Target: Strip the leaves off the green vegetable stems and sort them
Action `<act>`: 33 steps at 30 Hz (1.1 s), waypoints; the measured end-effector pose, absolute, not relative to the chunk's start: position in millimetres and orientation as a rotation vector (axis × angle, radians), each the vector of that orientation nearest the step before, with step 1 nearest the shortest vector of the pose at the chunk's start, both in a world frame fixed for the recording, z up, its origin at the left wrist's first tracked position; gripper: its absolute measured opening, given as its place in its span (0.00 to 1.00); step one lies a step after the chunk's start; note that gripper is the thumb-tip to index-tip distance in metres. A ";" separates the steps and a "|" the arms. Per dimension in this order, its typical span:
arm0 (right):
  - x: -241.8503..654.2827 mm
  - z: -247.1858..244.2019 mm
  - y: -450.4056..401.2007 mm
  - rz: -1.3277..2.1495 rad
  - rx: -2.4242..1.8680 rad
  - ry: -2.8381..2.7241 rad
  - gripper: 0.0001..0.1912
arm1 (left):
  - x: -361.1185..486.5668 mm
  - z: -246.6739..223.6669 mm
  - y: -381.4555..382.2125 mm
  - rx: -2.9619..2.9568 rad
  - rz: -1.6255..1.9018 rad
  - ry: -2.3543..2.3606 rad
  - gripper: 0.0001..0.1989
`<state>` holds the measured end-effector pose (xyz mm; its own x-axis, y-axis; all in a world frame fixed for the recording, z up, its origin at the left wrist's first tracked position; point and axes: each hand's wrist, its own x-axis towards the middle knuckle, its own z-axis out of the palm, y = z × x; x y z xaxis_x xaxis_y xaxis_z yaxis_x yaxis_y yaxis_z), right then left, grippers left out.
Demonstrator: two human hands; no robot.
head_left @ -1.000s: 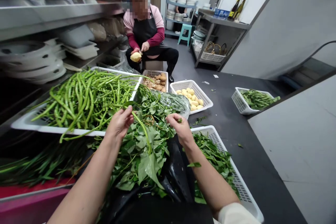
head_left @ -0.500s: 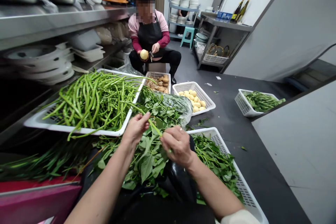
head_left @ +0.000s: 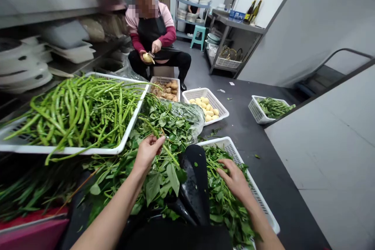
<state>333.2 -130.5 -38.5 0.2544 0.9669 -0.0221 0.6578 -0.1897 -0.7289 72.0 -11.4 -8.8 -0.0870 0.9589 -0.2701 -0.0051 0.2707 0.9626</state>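
Pinched in my left hand [head_left: 149, 151] is a long green stem [head_left: 169, 152], slanting over a pile of leafy greens [head_left: 152, 181]. My right hand [head_left: 235, 177] is over a white basket [head_left: 260, 193] of leafy greens [head_left: 225, 207], fingers apart, with nothing visible in them. Close by on the left, a white basket [head_left: 117, 149] is heaped with bare green stems [head_left: 79, 113]. My black boot or apron-covered knee [head_left: 195, 179] stands between the leaf pile and the right basket.
A person [head_left: 152, 27] sits ahead, peeling a potato [head_left: 148, 58]. Before them are a basket of unpeeled potatoes [head_left: 170, 91] and a basket of peeled ones [head_left: 208, 107]. A basket of greens [head_left: 274, 107] stands by the right wall. Metal shelving [head_left: 58, 6] runs along the left.
My right hand has let go of the stem and moved right and down over the basket of greens. My left hand still holds the stem. The view has shifted slightly.
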 end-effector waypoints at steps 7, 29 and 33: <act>214.5 -25.4 -68.4 1.285 -1.396 -1.506 0.16 | 77.8 -21.9 -21.4 1.196 0.889 1.268 0.18; 212.2 -29.9 -74.9 2.035 -1.001 -0.946 0.26 | -7.7 -14.8 23.6 1.589 0.735 1.903 0.16; 196.3 -38.3 -67.4 1.931 -1.113 -1.054 0.24 | 14.2 -14.1 -7.0 1.641 0.694 1.656 0.20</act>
<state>196.3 -67.4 -38.3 -0.4171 0.8336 -0.3622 -0.1464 -0.4549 -0.8784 14.2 -7.0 -14.1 0.0417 0.9936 -0.1050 0.6222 0.0564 0.7809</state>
